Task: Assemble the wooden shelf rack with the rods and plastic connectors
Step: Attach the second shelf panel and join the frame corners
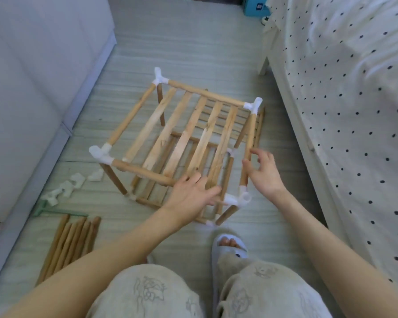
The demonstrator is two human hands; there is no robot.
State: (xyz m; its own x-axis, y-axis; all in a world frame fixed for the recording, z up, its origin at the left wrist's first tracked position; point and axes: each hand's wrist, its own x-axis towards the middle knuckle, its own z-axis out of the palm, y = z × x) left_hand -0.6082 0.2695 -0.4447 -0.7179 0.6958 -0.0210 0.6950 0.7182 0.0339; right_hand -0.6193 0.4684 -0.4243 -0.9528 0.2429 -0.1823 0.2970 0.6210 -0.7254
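Left hand [193,193] flat, fingers straight, on shelf rack [182,138] near rail. Right hand [263,173] loosely open beside right rod [248,148]. Spare rods [69,244] and connectors [64,187] on floor [193,42], left.

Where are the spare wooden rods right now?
In the head view, the spare rods lie bundled on the floor at lower left, beside the person's left arm, just below the loose white connectors and left of the rack.

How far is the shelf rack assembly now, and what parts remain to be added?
Done: two slatted tiers stand joined by upright rods, with white connectors on the top tier's corners. In hand: the left hand lies on the front rod, and the right hand is open beside the right rod. Left: spare rods and loose connectors lie on the floor.
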